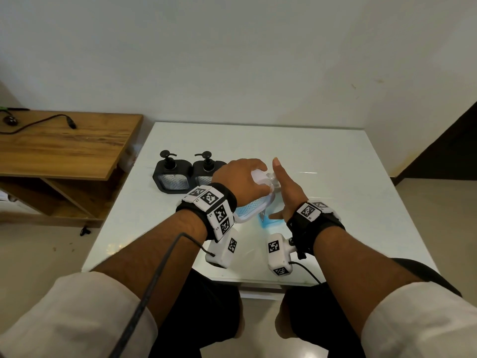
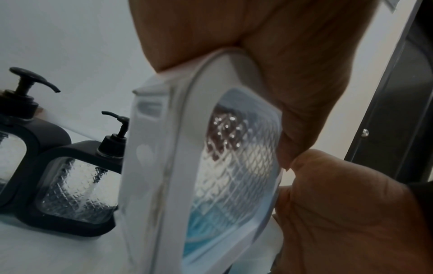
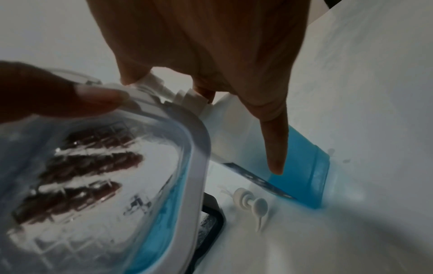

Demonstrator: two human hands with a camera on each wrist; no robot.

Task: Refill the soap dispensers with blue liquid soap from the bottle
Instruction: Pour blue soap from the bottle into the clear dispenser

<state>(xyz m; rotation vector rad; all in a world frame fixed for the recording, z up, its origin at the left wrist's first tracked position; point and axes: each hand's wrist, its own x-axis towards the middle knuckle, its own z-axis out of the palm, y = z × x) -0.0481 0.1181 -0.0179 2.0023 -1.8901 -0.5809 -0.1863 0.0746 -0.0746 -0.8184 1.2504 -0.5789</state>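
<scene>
Gripping the white dispenser (image 1: pixel 254 202) from above, left hand (image 1: pixel 236 178) curls round it; right hand (image 1: pixel 286 192) pinches the bottle (image 3: pixel 302 166) neck.

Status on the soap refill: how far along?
Done: none finished. In hand: left hand tilts the white dispenser, blue soap pooled low inside; right hand holds the soap bottle. Left: two black dispensers, pumps on, show no blue.

Bottle (image 1: pixel 268 220) mostly hidden behind hands.
</scene>
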